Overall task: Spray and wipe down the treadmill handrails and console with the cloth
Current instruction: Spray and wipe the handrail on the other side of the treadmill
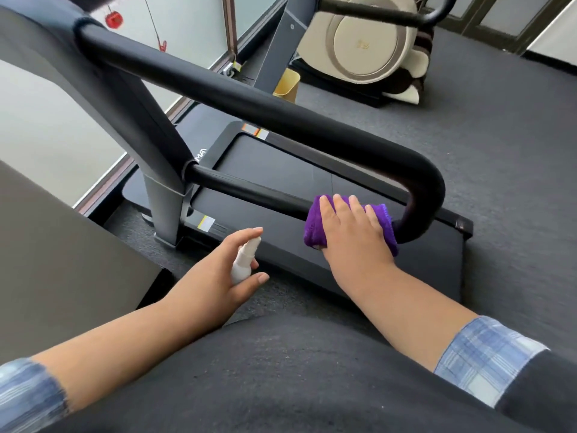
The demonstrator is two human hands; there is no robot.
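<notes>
A black padded treadmill handrail (249, 98) runs from upper left down to a bend at the right, then doubles back as a thinner lower bar (249, 190). My right hand (352, 239) holds a purple cloth (313, 226) wrapped over that lower bar, just left of the bend. My left hand (218, 276) grips a small white spray bottle (245, 260), its nozzle pointing up toward the bar, forefinger on top. The console's grey edge (46, 42) shows at upper left, mostly cut off.
The treadmill deck and belt (281, 164) lie below the rail on grey carpet (499, 151). A grey upright post (162, 195) stands left of my hands. Another beige exercise machine (365, 42) and a yellow bin (287, 82) sit behind. A grey panel (62, 260) fills the left.
</notes>
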